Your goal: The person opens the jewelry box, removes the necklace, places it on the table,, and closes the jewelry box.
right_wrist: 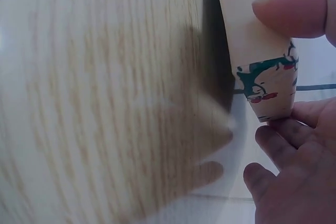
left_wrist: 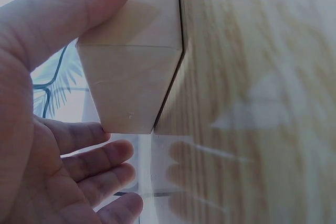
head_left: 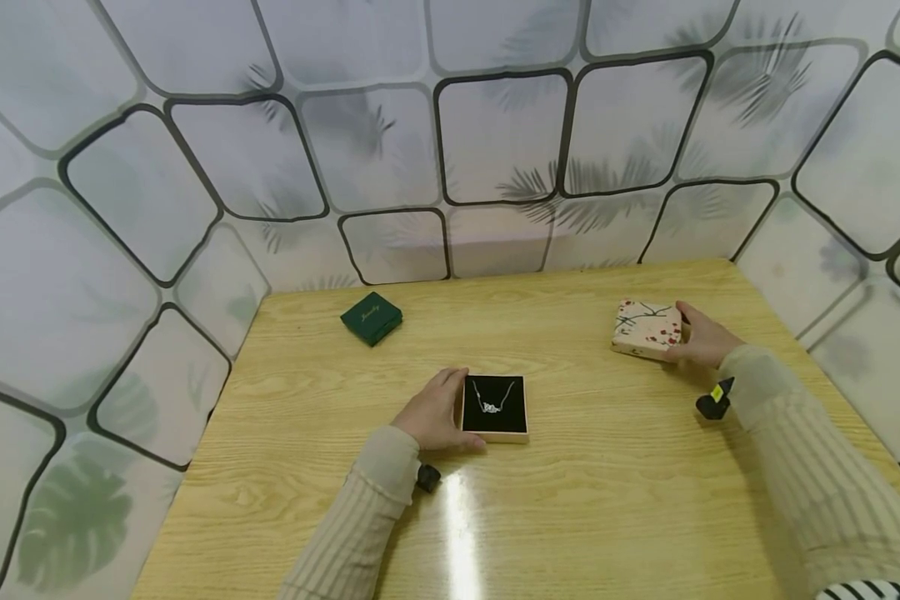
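Note:
An open jewelry box [head_left: 494,437] sits mid-table, lined in black, with a silver necklace [head_left: 491,407] lying on the lining. My left hand [head_left: 437,412] holds this box from its left side, thumb at the near edge and fingers toward the far corner. In the left wrist view, the thumb lies along the box's plain pale side [left_wrist: 128,85]. Further right, a cream box lid [head_left: 647,327] with red flowers and dark branches is gripped at its right end by my right hand [head_left: 707,336]. A dark shadow runs between lid and table in the right wrist view.
A small dark green jewelry box [head_left: 372,318] with gold lettering stands at the back left of the wooden table [head_left: 570,508]. A patterned cloth [head_left: 502,137] with dark outlines and leaf prints rises behind the table and along both sides.

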Action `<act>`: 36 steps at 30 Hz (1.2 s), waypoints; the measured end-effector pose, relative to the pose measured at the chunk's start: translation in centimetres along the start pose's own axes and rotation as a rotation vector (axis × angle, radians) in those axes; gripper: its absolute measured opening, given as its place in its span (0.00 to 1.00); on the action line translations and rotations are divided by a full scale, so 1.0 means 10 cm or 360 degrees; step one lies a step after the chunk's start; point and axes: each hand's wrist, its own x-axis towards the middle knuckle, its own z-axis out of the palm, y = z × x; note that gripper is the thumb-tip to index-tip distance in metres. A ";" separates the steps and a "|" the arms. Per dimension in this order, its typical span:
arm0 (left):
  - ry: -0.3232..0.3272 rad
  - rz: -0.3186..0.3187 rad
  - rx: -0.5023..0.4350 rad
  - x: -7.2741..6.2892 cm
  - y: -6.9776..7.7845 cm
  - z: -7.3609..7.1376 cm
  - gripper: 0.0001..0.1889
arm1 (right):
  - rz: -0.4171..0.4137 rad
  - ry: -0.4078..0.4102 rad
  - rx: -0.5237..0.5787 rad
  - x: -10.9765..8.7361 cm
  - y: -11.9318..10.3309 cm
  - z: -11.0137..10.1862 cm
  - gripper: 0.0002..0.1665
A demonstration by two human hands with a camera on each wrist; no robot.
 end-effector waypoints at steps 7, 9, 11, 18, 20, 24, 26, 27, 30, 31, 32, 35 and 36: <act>-0.0006 -0.0008 -0.0008 -0.01 0.01 0.00 0.64 | 0.0012 -0.0018 0.0047 0.02 0.04 0.02 0.69; -0.0004 -0.0005 -0.0007 0.00 0.00 0.01 0.64 | 0.0017 -0.0020 0.0057 0.02 0.06 0.02 0.69; -0.0003 -0.0001 -0.0008 0.00 0.00 0.01 0.63 | 0.0022 -0.0025 0.0068 0.02 0.07 0.02 0.70; 0.0000 0.0004 -0.0004 0.00 0.00 0.02 0.63 | 0.0007 -0.0037 0.0088 0.01 0.11 0.04 0.70; -0.0002 -0.0001 0.0005 0.00 -0.01 0.02 0.63 | 0.0000 -0.0035 0.0096 0.00 0.12 0.04 0.71; -0.0004 -0.0013 0.0011 0.00 -0.02 0.03 0.63 | -0.0017 -0.0035 0.0156 0.00 0.12 0.04 0.72; 0.0000 -0.0016 0.0010 0.00 -0.02 0.03 0.63 | -0.0036 -0.0030 0.0177 0.00 0.12 0.04 0.73; 0.0001 -0.0017 0.0008 0.00 -0.03 0.03 0.62 | -0.0049 -0.0026 0.0190 0.00 0.12 0.03 0.73; 0.0007 -0.0020 0.0006 0.01 -0.03 0.04 0.62 | -0.0087 -0.0019 0.0227 -0.03 0.12 0.01 0.74; 0.0008 -0.0021 0.0004 0.01 -0.03 0.04 0.62 | -0.0095 -0.0017 0.0228 -0.04 0.12 0.01 0.74; 0.0010 -0.0020 -0.0001 0.01 -0.03 0.04 0.62 | -0.0099 -0.0005 0.0213 -0.05 0.11 0.00 0.74; 0.0012 -0.0019 0.0000 0.02 -0.02 0.04 0.62 | -0.0118 0.0057 0.0090 -0.09 0.04 -0.03 0.71; 0.0013 -0.0017 0.0000 0.02 -0.02 0.05 0.62 | -0.0118 0.0086 0.0053 -0.10 0.00 -0.04 0.70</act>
